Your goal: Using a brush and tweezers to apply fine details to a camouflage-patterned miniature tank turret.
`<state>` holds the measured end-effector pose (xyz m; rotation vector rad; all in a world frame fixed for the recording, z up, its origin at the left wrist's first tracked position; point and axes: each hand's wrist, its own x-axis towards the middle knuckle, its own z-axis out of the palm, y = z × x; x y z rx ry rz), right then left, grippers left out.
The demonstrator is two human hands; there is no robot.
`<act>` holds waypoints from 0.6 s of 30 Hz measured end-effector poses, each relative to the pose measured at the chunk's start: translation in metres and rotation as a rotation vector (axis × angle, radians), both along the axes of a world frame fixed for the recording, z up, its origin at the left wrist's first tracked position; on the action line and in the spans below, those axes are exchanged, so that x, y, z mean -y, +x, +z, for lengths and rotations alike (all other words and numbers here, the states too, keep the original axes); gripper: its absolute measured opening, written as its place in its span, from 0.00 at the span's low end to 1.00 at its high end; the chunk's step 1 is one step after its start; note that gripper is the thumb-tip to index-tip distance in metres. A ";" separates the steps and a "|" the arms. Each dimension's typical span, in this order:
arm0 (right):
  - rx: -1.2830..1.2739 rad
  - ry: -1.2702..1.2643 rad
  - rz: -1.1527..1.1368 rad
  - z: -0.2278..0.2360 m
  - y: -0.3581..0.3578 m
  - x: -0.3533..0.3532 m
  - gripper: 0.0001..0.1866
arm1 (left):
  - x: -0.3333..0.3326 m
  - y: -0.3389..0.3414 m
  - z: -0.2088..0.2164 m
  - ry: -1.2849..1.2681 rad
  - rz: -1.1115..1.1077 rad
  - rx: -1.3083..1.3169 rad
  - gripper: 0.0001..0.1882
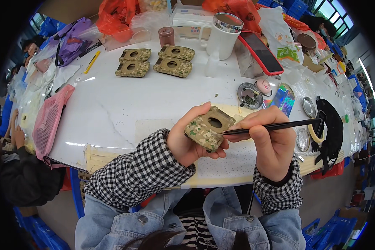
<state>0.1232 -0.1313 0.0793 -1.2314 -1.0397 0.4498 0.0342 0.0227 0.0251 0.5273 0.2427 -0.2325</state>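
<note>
My left hand (187, 137) is closed around a camouflage toy tank hull (206, 131) with a round hole in its top. In my right hand (271, 141) is a pair of slim black tweezers (279, 125), pinched between thumb and fingers. Their pointed tip touches or nearly touches the hull's top, beside the hole. Farther back on the table stand several like hulls, among them one at the left (132, 68) and one at the right (173, 66).
Behind the hulls are a white mug (221, 37), a brown jar (166, 36) and a red-cased phone (260, 52). A round metal dish (250, 96) with dark bits lies right of centre. A pink mesh pouch (52, 121) rests at the left edge, near a yellow pen (92, 62).
</note>
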 end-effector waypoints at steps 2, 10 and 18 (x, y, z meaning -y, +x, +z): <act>-0.011 -0.002 0.007 0.000 0.000 0.000 0.07 | 0.000 0.000 0.000 0.000 -0.007 0.002 0.31; -0.120 -0.013 0.048 0.001 0.001 0.001 0.07 | -0.001 0.000 0.002 0.038 -0.004 0.007 0.31; -0.114 0.003 0.066 -0.001 0.002 0.001 0.07 | 0.001 0.000 0.002 0.029 0.013 0.006 0.30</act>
